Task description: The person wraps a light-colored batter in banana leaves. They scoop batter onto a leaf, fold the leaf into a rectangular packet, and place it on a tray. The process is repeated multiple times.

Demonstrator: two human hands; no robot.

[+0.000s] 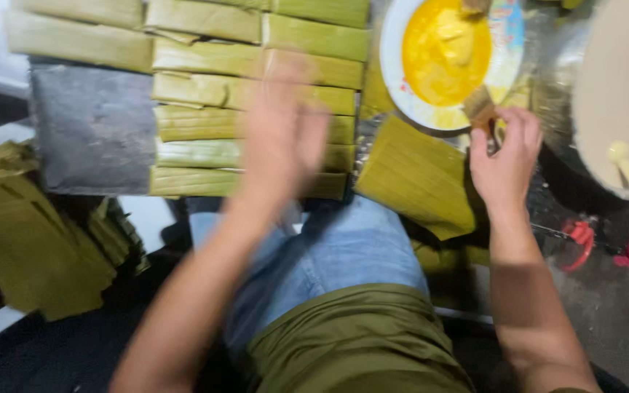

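Green leaf packets (245,94): folded banana-leaf parcels, stacked in rows on a tray, filling it from top edge down to the near edge by my knees.
L hand (282,135): I see it blurred, over the packet rows near the tray's right side; fingers look spread & pointing up, nothing held. Touching the packets or just above, can't tell.
R hand (505,156): fingers pinched together on a brush (480,108), right of the tray.
Brush: wooden, pale bristles, bristle end at the bowl's near rim.
Bowl (394,44): white, w/ thick yellow-orange paste inside, at top edge right of the packets.
Loose leaf sheet (416,178): flat, tilted, lying btw the packets & R hand, just below the bowl.
Leaf pile (30,225): darker olive sheets, left side, well apart from both hands.
Grey slab (95,129): left of the packets, touching them.
Lap: blue jeans (336,251), olive shirt hem below.
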